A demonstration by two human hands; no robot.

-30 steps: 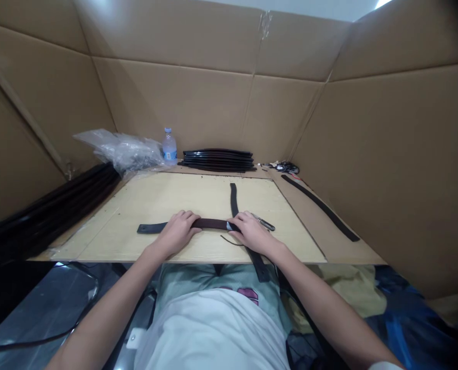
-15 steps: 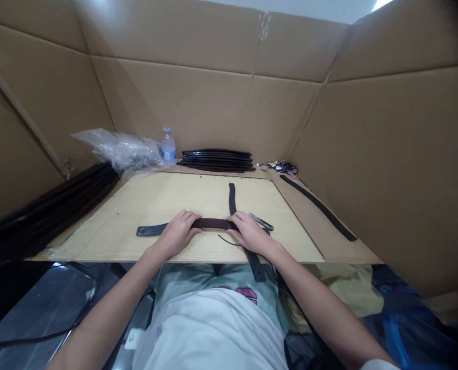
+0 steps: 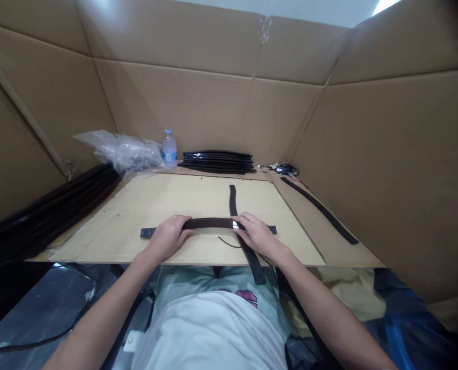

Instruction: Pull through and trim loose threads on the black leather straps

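Observation:
A dark brown strap [image 3: 209,223] lies crosswise on the pale wooden board [image 3: 183,198], arched slightly between my hands. My left hand [image 3: 169,237] has its fingers curled over the strap's left part; the left end sticks out flat beyond it. My right hand [image 3: 256,234] grips the strap's right part beside a small shiny spot, and the right end shows past the fingers. A second black strap [image 3: 233,198] runs from the board's middle toward me, passes under the right hand and hangs over the front edge. A thin loose thread [image 3: 225,241] lies between my hands.
Cardboard walls [image 3: 386,154] enclose the table. At the back stand a water bottle [image 3: 169,147], a crumpled plastic bag [image 3: 125,151], a stack of black straps [image 3: 217,160] and small dark parts [image 3: 285,167]. A long black strap [image 3: 319,208] lies right; black strips [image 3: 59,205] pile left.
The strap has shifted right, so its right end now shows beyond my right hand and covers the scissors seen earlier. Both hands sit slightly nearer the front edge.

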